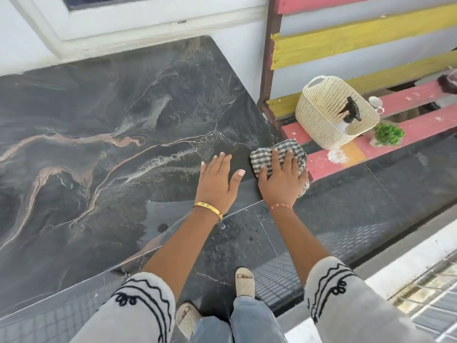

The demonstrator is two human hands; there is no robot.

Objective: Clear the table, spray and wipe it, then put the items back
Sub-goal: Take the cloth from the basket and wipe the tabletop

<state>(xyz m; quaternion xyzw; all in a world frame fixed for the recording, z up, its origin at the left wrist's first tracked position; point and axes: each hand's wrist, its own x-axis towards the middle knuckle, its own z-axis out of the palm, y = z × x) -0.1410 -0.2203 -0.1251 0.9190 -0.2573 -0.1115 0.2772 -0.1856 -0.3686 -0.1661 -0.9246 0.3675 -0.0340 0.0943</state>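
A dark marble table top [103, 134] fills the left of the head view, with nothing standing on it. My right hand [280, 178] presses a grey checked cloth [277, 151] flat at the table's near right corner, fingers spread over it. Just left of it, my left hand [218, 180] lies flat on the marble with fingers apart and nothing in it. On the pink bench to the right stands a cream woven basket [319, 120] with a black-headed spray bottle [352, 112] inside. Beside the basket are a white cup [376, 103] and a small green plant [388, 134].
A bench [408, 125] of pink and yellow slats stands right of the table. A white wall and window frame [138, 28] run behind the table. Dark floor tiles [371, 199] lie below, with my sandalled feet [244, 282] near the table's front edge.
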